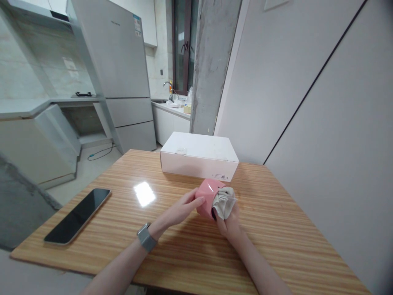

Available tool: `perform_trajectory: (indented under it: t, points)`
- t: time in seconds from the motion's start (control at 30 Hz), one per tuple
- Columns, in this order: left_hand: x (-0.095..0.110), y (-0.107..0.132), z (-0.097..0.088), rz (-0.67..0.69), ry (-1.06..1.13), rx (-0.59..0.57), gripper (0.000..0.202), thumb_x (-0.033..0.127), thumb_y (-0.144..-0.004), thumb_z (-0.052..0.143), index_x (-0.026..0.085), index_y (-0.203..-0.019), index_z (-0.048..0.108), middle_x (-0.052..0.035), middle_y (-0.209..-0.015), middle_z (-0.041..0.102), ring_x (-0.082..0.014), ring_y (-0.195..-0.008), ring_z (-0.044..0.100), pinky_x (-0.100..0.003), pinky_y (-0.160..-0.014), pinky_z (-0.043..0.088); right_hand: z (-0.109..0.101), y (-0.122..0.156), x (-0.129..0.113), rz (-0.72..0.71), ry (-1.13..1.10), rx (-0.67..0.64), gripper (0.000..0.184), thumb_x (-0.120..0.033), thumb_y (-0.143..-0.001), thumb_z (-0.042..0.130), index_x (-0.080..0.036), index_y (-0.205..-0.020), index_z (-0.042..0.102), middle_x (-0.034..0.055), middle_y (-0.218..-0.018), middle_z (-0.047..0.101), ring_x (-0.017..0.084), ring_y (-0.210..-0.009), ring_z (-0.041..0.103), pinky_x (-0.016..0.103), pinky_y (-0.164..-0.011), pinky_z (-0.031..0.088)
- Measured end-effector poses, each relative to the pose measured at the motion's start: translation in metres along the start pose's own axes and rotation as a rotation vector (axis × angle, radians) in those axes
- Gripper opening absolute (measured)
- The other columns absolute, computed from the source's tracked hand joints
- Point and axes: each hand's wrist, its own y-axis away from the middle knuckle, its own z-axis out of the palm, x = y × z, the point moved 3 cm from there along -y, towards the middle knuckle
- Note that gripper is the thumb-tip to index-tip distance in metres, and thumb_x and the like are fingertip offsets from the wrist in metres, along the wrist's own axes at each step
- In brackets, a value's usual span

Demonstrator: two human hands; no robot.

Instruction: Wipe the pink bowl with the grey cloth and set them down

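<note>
A small pink faceted cup (pixel 206 196) lies tilted on its side just above the wooden table (pixel 276 246), its mouth turned to the right. My left hand (pixel 183 209), with a grey watch on the wrist, grips the cup from the left, fingers curled round it. My right hand (pixel 229 221) is closed on a bunched beige cloth (pixel 224 201) that is pressed into the cup's mouth.
A white closed cardboard box (pixel 199 155) sits just beyond the cup at the table's far edge. A black phone (pixel 78 215) lies flat at the left of the table. A white wall runs along the right; a fridge and kitchen counters stand behind.
</note>
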Motion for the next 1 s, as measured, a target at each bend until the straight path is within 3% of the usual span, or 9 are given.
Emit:
perform_trajectory:
  t: [0.1, 0.2, 0.33, 0.5, 0.63, 0.77, 0.83, 0.9, 1.0]
  points:
    - [-0.006, -0.003, 0.001, 0.035, 0.133, -0.045, 0.045, 0.034, -0.074, 0.065, 0.02, -0.116, 0.055, -0.0057, -0.116, 0.061, -0.0226, -0.111, 0.05, -0.032, -0.094, 0.037, -0.003, -0.001, -0.001, 0.01, -0.029, 0.074, 0.019, -0.019, -0.081, 0.044, -0.019, -0.095, 0.056, 0.0097, -0.084, 0.061, 0.027, -0.082, 0.059, 0.047, -0.08, 0.047]
    - [-0.019, -0.009, -0.006, 0.007, 0.208, 0.082, 0.03, 0.041, -0.078, 0.058, 0.017, -0.096, 0.06, -0.0042, -0.095, 0.064, -0.0196, -0.092, 0.056, -0.031, -0.085, 0.042, -0.001, -0.006, -0.012, -0.199, -0.077, 0.023, 0.014, -0.024, -0.081, 0.045, -0.019, -0.088, 0.056, 0.0081, -0.076, 0.062, 0.027, -0.081, 0.06, 0.048, -0.081, 0.048]
    - [-0.026, -0.01, -0.014, -0.042, 0.096, 0.174, 0.04, 0.05, -0.084, 0.046, 0.014, -0.09, 0.064, -0.0054, -0.092, 0.066, -0.0215, -0.093, 0.056, -0.034, -0.089, 0.04, 0.003, -0.012, -0.023, -0.373, -0.106, -0.081, 0.015, -0.023, -0.081, 0.044, -0.019, -0.086, 0.058, 0.0081, -0.076, 0.065, 0.023, -0.08, 0.062, 0.041, -0.078, 0.051]
    - [-0.014, -0.005, -0.008, -0.054, 0.036, 0.132, 0.042, 0.051, -0.083, 0.05, 0.014, -0.097, 0.067, -0.0067, -0.1, 0.069, -0.0252, -0.104, 0.055, -0.036, -0.094, 0.039, 0.004, -0.013, -0.017, -0.285, -0.116, -0.088, 0.016, -0.028, -0.084, 0.043, -0.019, -0.085, 0.057, 0.0043, -0.07, 0.061, 0.02, -0.075, 0.06, 0.039, -0.078, 0.05]
    - [-0.004, -0.002, -0.001, -0.025, 0.088, -0.005, 0.044, 0.047, -0.084, 0.052, 0.017, -0.116, 0.06, -0.0067, -0.121, 0.062, -0.0244, -0.121, 0.046, -0.036, -0.105, 0.031, -0.002, -0.011, -0.01, -0.145, -0.029, -0.007, 0.013, -0.023, -0.082, 0.043, -0.02, -0.084, 0.056, 0.0058, -0.074, 0.06, 0.021, -0.074, 0.057, 0.042, -0.077, 0.049]
    - [-0.003, -0.001, 0.0, 0.045, 0.173, -0.123, 0.051, 0.037, -0.076, 0.066, 0.02, -0.123, 0.053, -0.0082, -0.126, 0.057, -0.0251, -0.119, 0.048, -0.035, -0.1, 0.036, -0.008, -0.01, -0.009, -0.091, 0.024, 0.074, 0.011, -0.021, -0.081, 0.045, -0.019, -0.08, 0.055, 0.0058, -0.071, 0.059, 0.022, -0.069, 0.056, 0.044, -0.073, 0.049]
    - [-0.009, -0.003, -0.004, 0.023, 0.174, -0.081, 0.047, 0.036, -0.072, 0.069, 0.018, -0.114, 0.058, -0.0085, -0.113, 0.063, -0.0241, -0.107, 0.055, -0.032, -0.09, 0.043, -0.009, -0.01, -0.013, -0.157, 0.003, 0.082, 0.012, -0.024, -0.081, 0.044, -0.02, -0.078, 0.055, 0.0045, -0.068, 0.058, 0.022, -0.068, 0.057, 0.044, -0.073, 0.05]
    - [-0.016, -0.006, -0.009, -0.01, 0.157, 0.031, 0.036, 0.045, -0.077, 0.061, 0.016, -0.098, 0.063, -0.0067, -0.097, 0.067, -0.022, -0.094, 0.06, -0.031, -0.083, 0.045, -0.007, -0.01, -0.017, -0.246, -0.02, 0.068, 0.014, -0.025, -0.081, 0.043, -0.02, -0.075, 0.055, 0.004, -0.066, 0.058, 0.021, -0.07, 0.058, 0.042, -0.073, 0.051]
    - [-0.02, -0.008, -0.013, -0.031, 0.113, 0.138, 0.043, 0.053, -0.084, 0.046, 0.016, -0.091, 0.066, -0.0053, -0.094, 0.069, -0.0227, -0.097, 0.059, -0.032, -0.089, 0.042, 0.0, -0.011, -0.024, -0.377, -0.051, -0.002, 0.016, -0.022, -0.081, 0.043, -0.02, -0.07, 0.054, 0.004, -0.064, 0.058, 0.019, -0.07, 0.059, 0.036, -0.073, 0.053]
